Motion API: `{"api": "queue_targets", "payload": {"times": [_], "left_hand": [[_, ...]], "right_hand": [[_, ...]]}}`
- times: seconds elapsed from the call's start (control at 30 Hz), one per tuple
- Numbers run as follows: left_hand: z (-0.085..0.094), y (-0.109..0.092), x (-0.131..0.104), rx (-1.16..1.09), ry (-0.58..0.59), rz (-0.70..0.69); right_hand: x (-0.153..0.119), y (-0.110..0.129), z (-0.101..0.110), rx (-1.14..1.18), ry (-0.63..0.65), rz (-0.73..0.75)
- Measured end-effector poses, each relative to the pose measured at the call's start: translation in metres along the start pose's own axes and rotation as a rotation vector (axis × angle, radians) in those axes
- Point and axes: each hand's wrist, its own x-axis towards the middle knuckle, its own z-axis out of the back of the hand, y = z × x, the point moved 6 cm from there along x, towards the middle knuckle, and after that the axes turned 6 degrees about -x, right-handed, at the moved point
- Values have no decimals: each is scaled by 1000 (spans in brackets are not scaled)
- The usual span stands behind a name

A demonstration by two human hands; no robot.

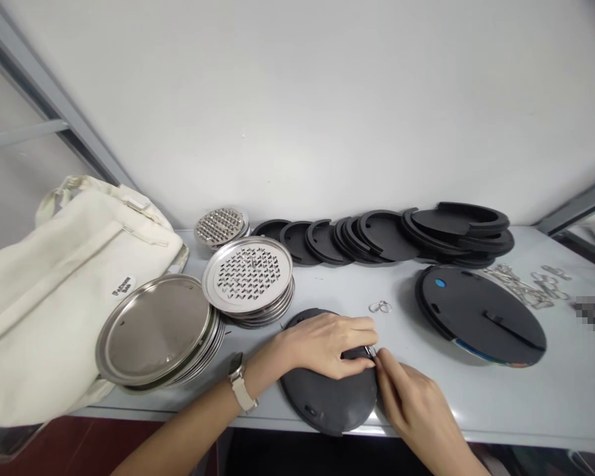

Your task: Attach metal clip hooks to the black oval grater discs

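In the head view, a round black plastic disc (327,403) lies near the table's front edge. My left hand (322,340), with a watch at the wrist, presses on its top, thumb and fingers closing at the right rim. A small metal wire clip (371,351) shows between those fingertips at the rim. My right hand (416,396) is closed in a pinch at the same spot, its fingertips against the clip. Part of the clip is hidden by the fingers. Just behind the disc lie a couple of loose wire rings (380,307).
Left stand stacks of metal grater discs (250,274) and plain metal discs (153,330), beside a cream bag (79,271). Black rimmed discs (387,235) line the wall. At right are a stacked black disc (476,311) with a blue dot and scattered metal clips (530,287).
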Motion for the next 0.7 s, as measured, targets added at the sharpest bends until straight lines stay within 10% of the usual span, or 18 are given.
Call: {"api": "queue_targets", "payload": {"times": [0.7], "left_hand": [[1,4,-1,87,-11,38]], "right_hand": [[2,-7,0,160,26,-78]]}}
